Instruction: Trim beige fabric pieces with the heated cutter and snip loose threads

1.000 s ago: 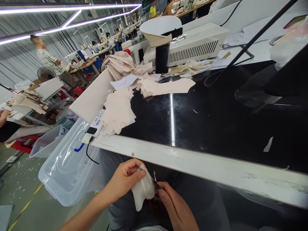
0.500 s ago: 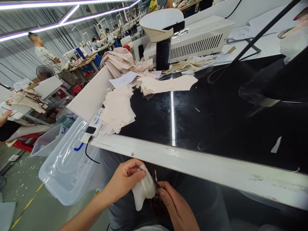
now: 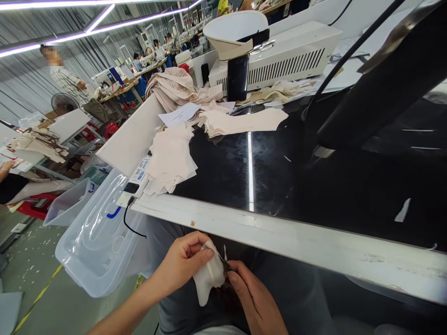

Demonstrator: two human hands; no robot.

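Observation:
Below the table edge, over my lap, my left hand pinches a small off-white fabric piece between thumb and fingers. The fabric hangs down with a seam-like ridge along it. My right hand is closed on small dark scissors, mostly hidden by the fingers, whose blades meet the fabric's right edge. A narrow whitish strip sticks up beside the blades.
Stacked cream fabric pieces lie on the black tabletop. A long black object reaches over its right side. A clear plastic lid is at left. Behind stands a white vented box; a person stands farther back.
The long black object at right has come farther left over the table, and the hand with plastic there is out of sight. My hands have barely moved at the fabric.

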